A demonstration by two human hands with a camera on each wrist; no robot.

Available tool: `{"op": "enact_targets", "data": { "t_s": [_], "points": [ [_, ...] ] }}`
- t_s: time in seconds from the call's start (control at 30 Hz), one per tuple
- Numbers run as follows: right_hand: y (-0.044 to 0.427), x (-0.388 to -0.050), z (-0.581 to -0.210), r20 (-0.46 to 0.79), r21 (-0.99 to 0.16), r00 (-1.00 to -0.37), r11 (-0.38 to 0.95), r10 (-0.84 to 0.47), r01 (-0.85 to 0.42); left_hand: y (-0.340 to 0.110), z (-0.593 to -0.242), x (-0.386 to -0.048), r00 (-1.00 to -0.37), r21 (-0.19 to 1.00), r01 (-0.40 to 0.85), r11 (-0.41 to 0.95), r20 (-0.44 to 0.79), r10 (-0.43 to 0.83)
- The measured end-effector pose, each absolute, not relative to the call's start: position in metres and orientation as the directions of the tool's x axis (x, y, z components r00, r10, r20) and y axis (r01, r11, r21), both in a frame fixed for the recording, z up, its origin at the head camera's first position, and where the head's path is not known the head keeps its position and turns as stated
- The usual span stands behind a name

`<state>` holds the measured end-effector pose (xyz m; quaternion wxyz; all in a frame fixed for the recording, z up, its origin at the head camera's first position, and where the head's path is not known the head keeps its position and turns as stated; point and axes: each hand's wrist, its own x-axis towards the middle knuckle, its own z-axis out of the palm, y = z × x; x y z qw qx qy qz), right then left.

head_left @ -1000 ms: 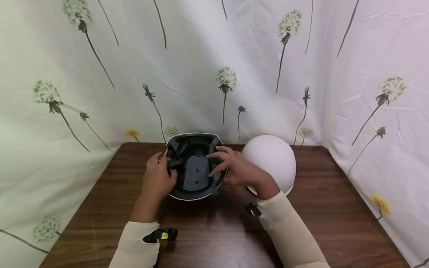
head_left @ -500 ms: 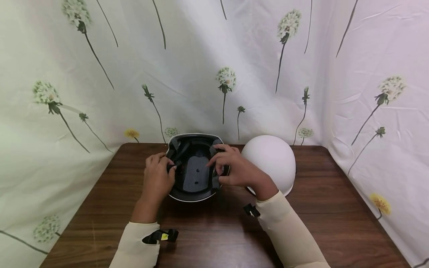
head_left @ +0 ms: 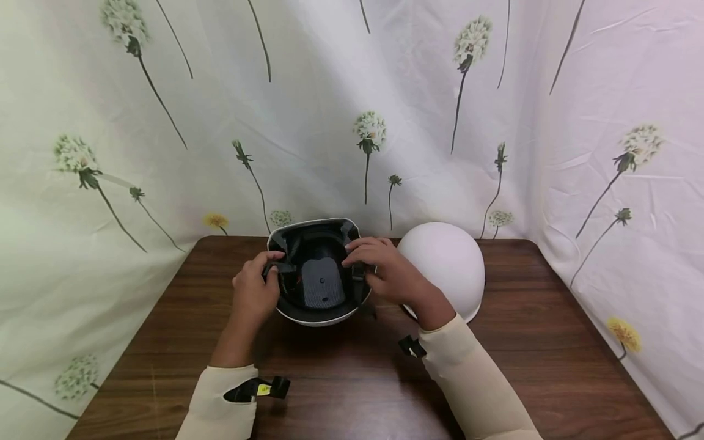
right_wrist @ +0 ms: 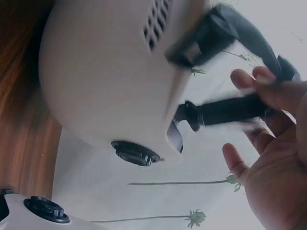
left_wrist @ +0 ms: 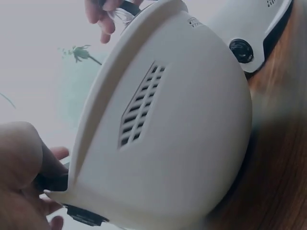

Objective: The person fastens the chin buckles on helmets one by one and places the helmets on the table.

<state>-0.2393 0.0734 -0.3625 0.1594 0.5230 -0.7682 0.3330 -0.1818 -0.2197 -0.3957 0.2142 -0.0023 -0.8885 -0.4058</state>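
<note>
A white helmet [head_left: 316, 322] lies upside down on the table, its black padded lining [head_left: 322, 278] facing up. At its left rim my left hand [head_left: 255, 292] pinches a dark strap [head_left: 284, 267]; in the left wrist view that hand [left_wrist: 21, 165] is at the edge of the vented shell [left_wrist: 192, 129]. Over the right rim is my right hand [head_left: 389, 272]. The right wrist view shows this hand [right_wrist: 276, 148] holding a black strap [right_wrist: 230, 111] between thumb and fingers, its loose end with a buckle [right_wrist: 192, 48] blurred beside the shell.
A second white helmet [head_left: 442, 266] stands dome up just right of the first, close to my right wrist. The brown wooden table [head_left: 341, 391] ends at a flower-printed cloth [head_left: 319, 122] behind and at the sides. Each sleeve carries a black wrist device [head_left: 411, 346].
The upturned helmet has shifted slightly left and tilted a little. My left hand moved slightly left with it. The fingers of my right hand have changed position around the right-side strap.
</note>
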Motion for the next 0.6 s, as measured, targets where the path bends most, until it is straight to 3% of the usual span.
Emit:
{"op": "enact_targets", "data": {
  "t_s": [0.17, 0.5, 0.6],
  "points": [
    [0.0685, -0.2402, -0.3642, 0.632, -0.370, -0.353, 0.131, -0.690, -0.920, -0.2214, -0.3943, -0.1810, -0.936, 0.762, 0.198, 0.617, 0.335, -0.113],
    [0.0663, -0.2366, -0.3639, 0.502, -0.377, -0.375, 0.193, -0.779, -0.906, -0.2272, -0.3915, -0.1811, -0.962, 0.845, 0.207, 0.492, 0.268, -0.055],
    [0.0668, -0.2350, -0.3638, 0.450, -0.447, -0.408, 0.195, -0.795, -0.873, -0.2283, -0.3901, -0.1792, -0.970, 0.872, 0.178, 0.457, 0.233, -0.068]
  ]
}}
